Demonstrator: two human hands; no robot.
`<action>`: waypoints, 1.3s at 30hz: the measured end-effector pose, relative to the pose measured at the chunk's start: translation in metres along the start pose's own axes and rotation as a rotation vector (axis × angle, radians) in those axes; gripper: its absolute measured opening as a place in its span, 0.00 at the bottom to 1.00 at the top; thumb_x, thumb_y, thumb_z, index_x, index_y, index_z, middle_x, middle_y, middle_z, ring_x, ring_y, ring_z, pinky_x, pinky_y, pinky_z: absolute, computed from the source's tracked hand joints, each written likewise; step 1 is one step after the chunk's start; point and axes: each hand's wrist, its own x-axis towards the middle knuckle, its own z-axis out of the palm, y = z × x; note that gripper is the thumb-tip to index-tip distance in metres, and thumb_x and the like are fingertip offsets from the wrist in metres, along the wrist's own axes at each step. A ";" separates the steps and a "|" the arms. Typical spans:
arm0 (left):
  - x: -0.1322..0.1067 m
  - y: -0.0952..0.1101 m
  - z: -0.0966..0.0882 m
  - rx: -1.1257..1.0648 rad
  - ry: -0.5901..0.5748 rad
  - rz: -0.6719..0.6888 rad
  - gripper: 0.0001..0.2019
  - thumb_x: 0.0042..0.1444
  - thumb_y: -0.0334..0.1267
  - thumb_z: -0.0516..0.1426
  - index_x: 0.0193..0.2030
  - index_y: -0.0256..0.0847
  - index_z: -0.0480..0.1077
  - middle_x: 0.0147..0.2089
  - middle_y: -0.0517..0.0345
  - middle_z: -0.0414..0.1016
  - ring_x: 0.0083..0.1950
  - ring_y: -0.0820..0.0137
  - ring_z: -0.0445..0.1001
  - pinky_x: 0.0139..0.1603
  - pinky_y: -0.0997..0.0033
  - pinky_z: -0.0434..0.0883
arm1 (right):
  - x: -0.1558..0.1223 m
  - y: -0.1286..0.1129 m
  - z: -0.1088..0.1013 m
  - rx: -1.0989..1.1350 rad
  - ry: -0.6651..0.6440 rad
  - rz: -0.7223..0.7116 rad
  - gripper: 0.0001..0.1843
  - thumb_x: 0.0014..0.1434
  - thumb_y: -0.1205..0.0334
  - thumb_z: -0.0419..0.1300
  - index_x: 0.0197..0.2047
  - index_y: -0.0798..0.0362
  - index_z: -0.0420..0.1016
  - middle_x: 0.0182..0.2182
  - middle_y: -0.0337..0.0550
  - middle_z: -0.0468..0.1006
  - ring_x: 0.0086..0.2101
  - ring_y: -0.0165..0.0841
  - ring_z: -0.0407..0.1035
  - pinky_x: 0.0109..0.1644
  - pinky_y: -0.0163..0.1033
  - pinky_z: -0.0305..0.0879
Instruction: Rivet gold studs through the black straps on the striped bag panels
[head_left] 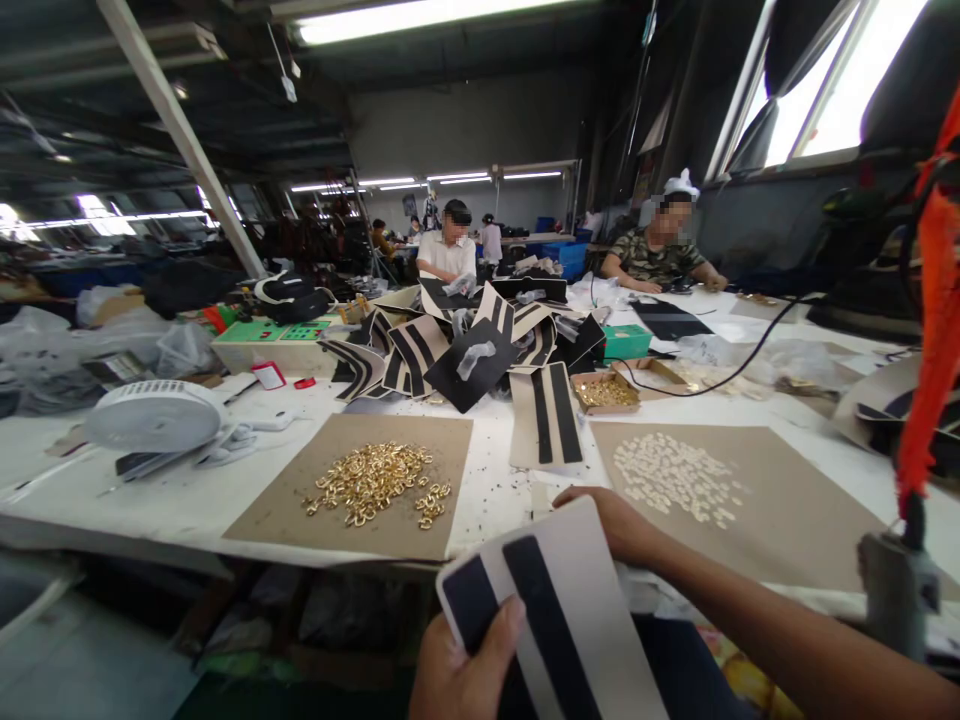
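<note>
Striped piece (559, 610): a pale flat panel with two black bands, held up off the desk at the bottom centre of the frame
Left hand (457, 675): bottom edge of the frame, thumb pressed on the near end of the piece, pinching it against fingers hidden underneath
Right hand (616, 522): closed over the far top corner of the piece, fingers mostly hidden behind it
Desk (150, 490): white top running across the middle of the frame
Gold rings (371, 482): loose heap on a brown sheet (270, 515), left of centre, well apart from the hands
White bits (675, 478): scattered on a second brown sheet, just beyond the right hand
Pile of striped pieces (450, 345): heaped at centre, further back
Fan (154, 415): lying flat at the left
Other people: two seated at the far end, upper centre and upper right
Step in hand: seemingly holding one piece up, gripped at both ends
Next move calls for: a steady two-ended hold, as the thin panel looks bendy, and a reach across to either heap
</note>
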 end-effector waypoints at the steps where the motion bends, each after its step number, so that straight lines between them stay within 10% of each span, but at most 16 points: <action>1: 0.005 0.001 -0.001 -0.030 -0.028 -0.013 0.27 0.55 0.55 0.66 0.54 0.37 0.79 0.49 0.48 0.85 0.51 0.48 0.82 0.54 0.54 0.78 | -0.007 -0.003 -0.003 0.108 0.021 0.011 0.12 0.62 0.56 0.61 0.44 0.51 0.81 0.35 0.42 0.82 0.37 0.39 0.75 0.40 0.38 0.68; 6: 0.030 -0.008 0.005 -0.089 -0.152 -0.057 0.25 0.58 0.50 0.65 0.57 0.34 0.77 0.52 0.44 0.84 0.51 0.51 0.82 0.57 0.54 0.77 | -0.044 -0.025 -0.008 0.881 0.000 0.100 0.35 0.65 0.30 0.51 0.48 0.54 0.79 0.42 0.52 0.82 0.41 0.43 0.76 0.48 0.45 0.72; 10: 0.041 -0.021 0.019 -0.035 -0.212 -0.068 0.24 0.59 0.48 0.64 0.57 0.33 0.77 0.51 0.43 0.84 0.52 0.51 0.82 0.58 0.52 0.75 | -0.066 -0.030 0.006 1.049 -0.153 0.204 0.31 0.54 0.37 0.70 0.48 0.54 0.79 0.41 0.52 0.83 0.41 0.48 0.78 0.49 0.50 0.74; 19: 0.026 -0.072 0.026 0.292 -0.322 -0.130 0.15 0.58 0.41 0.62 0.46 0.34 0.82 0.43 0.50 0.86 0.48 0.52 0.83 0.49 0.61 0.78 | -0.109 0.009 0.057 0.689 0.032 0.201 0.20 0.55 0.46 0.68 0.44 0.51 0.82 0.42 0.50 0.84 0.44 0.50 0.77 0.51 0.51 0.74; 29: 0.120 -0.023 0.049 0.836 -0.125 0.158 0.11 0.59 0.43 0.61 0.44 0.42 0.81 0.46 0.50 0.85 0.50 0.56 0.82 0.53 0.62 0.75 | -0.026 0.000 0.019 0.057 0.296 0.217 0.15 0.61 0.56 0.63 0.47 0.55 0.81 0.43 0.54 0.84 0.46 0.49 0.77 0.51 0.47 0.71; 39: 0.139 -0.029 0.058 0.955 -0.083 0.109 0.10 0.60 0.42 0.60 0.44 0.44 0.81 0.43 0.51 0.85 0.48 0.58 0.82 0.47 0.65 0.74 | -0.009 0.020 0.024 -0.115 0.261 0.241 0.14 0.64 0.53 0.62 0.45 0.53 0.82 0.41 0.53 0.84 0.44 0.50 0.78 0.49 0.46 0.70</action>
